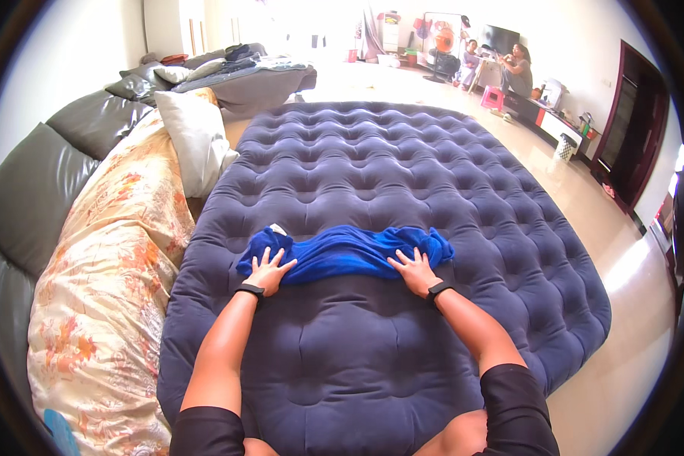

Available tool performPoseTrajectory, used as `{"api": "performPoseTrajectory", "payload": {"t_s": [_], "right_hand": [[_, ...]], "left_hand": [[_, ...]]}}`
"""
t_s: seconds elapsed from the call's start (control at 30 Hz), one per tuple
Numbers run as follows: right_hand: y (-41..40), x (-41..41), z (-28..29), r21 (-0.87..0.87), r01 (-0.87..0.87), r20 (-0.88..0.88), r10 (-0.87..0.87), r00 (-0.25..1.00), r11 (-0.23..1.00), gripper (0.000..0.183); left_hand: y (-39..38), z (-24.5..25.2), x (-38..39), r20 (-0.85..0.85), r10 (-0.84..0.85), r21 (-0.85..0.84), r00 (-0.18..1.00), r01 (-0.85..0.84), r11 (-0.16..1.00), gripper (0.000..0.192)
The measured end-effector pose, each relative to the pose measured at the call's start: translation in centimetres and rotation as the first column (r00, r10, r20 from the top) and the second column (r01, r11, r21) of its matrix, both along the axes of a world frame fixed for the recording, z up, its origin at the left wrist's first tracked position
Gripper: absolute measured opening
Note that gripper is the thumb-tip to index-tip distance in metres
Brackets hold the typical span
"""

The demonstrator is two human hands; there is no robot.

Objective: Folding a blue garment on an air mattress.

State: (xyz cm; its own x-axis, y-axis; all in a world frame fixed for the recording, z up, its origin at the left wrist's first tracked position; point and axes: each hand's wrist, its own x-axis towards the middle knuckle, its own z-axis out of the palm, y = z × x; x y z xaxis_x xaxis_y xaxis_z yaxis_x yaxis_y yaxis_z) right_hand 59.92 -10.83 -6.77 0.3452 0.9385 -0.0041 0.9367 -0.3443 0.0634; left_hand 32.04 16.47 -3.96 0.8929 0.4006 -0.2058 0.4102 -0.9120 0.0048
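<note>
A bright blue cloth [342, 251] lies bunched in a wide strip across a dark blue tufted air mattress [347, 336]. My left hand [267, 275] rests on the near left part of the cloth, its fingers spread. On the near right part lies my right hand [416, 272], palm down with the fingers apart. A small white tag or patch [278, 229] shows at the cloth's far left edge. Each wrist bears a black band. What is under the palms is hidden.
Left of the mattress, a grey leather sofa [34, 194] carries a floral quilt [114, 239] and a pale pillow [191, 142]. Two people sit by a small table at the far right, near a pink stool [492, 98] and an orange fan [444, 41].
</note>
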Motion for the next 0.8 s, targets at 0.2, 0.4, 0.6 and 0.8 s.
{"api": "performPoseTrajectory", "payload": {"t_s": [0.2,0.4,0.6,0.8], "right_hand": [[-2.4,-1.0,1.1,-0.019,-0.048,-0.111,0.046,0.993,0.999,0.060],[-6.1,-4.0,2.7,-0.164,-0.196,-0.212,0.160,0.964,0.967,0.057],[-9.1,-7.2,4.3,-0.304,-0.355,-0.415,0.212,0.885,0.884,0.066],[-7.9,-7.5,10.5,-0.331,-0.464,-0.576,0.214,0.789,0.821,0.039]], "left_hand": [[-1.2,0.8,-1.2,-0.018,-0.107,-0.031,0.994,0.107,0.994,0.086],[-4.5,1.8,-5.5,-0.088,-0.238,-0.072,0.967,0.232,0.970,0.078],[-7.7,3.8,-9.2,-0.223,-0.367,-0.230,0.903,0.317,0.920,0.072],[-6.7,5.4,-9.2,-0.083,-0.471,-0.412,0.878,0.400,0.819,0.054]]}}
